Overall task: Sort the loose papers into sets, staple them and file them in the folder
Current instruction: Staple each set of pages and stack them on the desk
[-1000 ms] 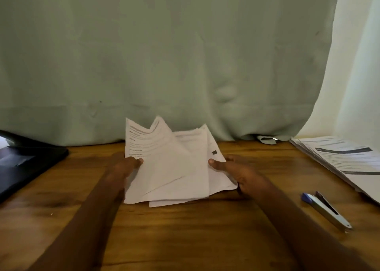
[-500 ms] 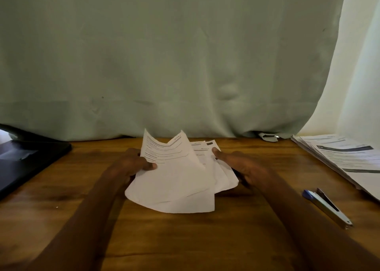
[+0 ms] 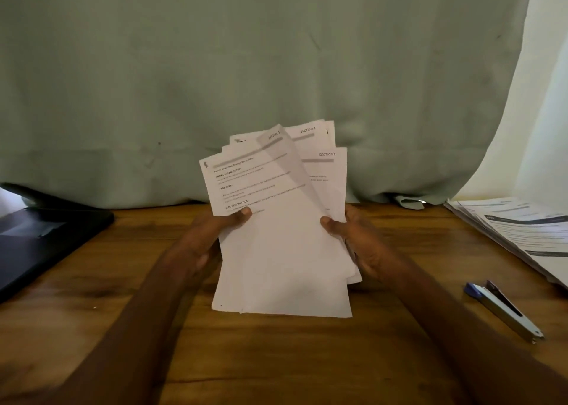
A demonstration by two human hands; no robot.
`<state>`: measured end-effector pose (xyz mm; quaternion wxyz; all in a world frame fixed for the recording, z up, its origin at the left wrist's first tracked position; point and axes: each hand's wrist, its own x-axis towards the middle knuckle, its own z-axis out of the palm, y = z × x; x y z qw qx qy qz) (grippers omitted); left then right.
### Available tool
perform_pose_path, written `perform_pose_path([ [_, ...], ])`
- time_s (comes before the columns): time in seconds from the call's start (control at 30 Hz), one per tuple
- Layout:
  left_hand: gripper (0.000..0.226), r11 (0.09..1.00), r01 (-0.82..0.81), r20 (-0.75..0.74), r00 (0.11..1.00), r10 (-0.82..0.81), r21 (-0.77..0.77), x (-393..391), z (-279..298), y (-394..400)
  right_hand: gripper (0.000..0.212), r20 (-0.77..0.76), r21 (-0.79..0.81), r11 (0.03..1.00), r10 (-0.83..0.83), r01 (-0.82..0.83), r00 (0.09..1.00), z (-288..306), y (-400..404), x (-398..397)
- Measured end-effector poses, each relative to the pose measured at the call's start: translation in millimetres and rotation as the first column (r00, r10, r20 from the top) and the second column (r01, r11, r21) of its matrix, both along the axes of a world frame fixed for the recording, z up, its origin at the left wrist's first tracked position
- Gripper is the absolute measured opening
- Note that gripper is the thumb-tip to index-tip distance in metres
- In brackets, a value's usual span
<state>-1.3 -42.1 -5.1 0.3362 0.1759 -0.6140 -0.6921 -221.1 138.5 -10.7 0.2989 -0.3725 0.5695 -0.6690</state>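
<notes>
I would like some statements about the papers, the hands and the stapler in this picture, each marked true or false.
1. Both hands hold the fanned papers. True: the left hand grips their left edge and the right hand grips their right edge.
2. The stapler lies on top of the held papers. False: it lies on the wooden table, to the right of the right hand, untouched.
3. Headings reading "SECTION" show on the sheets at the back of the fan. True.
4. The stack of printed sheets lies at the table's left edge. False: it lies at the right edge; a dark folder is on the left.
</notes>
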Motion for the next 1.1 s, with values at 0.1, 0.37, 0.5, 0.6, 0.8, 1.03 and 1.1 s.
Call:
perform_pose_path([
  [0.1, 0.044, 0.955, -0.21, -0.168, 0.97, 0.177, -0.208, -4, 26, 20, 0.02, -0.212, -0.169, 0.985, -0.077, 0.041, 0.974, 17, 3, 15],
  [0.37, 0.047, 0.828, -0.37, -0.398, 0.896, 0.198, -0.421, 2, 53, 38, 0.019, -0.31, -0.605, 0.757, -0.51, 0.248, 0.802, 60, 13, 46],
  [0.5, 0.045, 0.832, -0.362, -0.307, 0.92, 0.245, -0.421, 1, 45, 38, 0.026, -0.342, -0.529, 0.829, -0.403, 0.181, 0.849, 50, 18, 47],
  [0.6, 0.043, 0.813, -0.383, -0.381, 0.899, 0.218, -0.439, 5, 46, 41, 0.04, -0.325, -0.506, 0.844, -0.378, 0.178, 0.867, 48, 25, 43],
  [0.8, 0.041, 0.858, -0.324, -0.396, 0.905, 0.158, -0.399, 0, 43, 45, 0.025, -0.296, -0.469, 0.859, -0.37, 0.203, 0.881, 43, 26, 36],
  [1.03, 0.021, 0.889, -0.274, -0.218, 0.954, 0.204, -0.367, -21, 24, 54, 0.034, -0.291, -0.456, 0.861, -0.382, 0.224, 0.877, 42, 26, 36],
  [1.1, 0.025, 0.866, -0.305, -0.252, 0.943, 0.217, -0.396, -22, 28, 58, 0.028, -0.29, -0.466, 0.849, -0.412, 0.248, 0.864, 42, 27, 36],
])
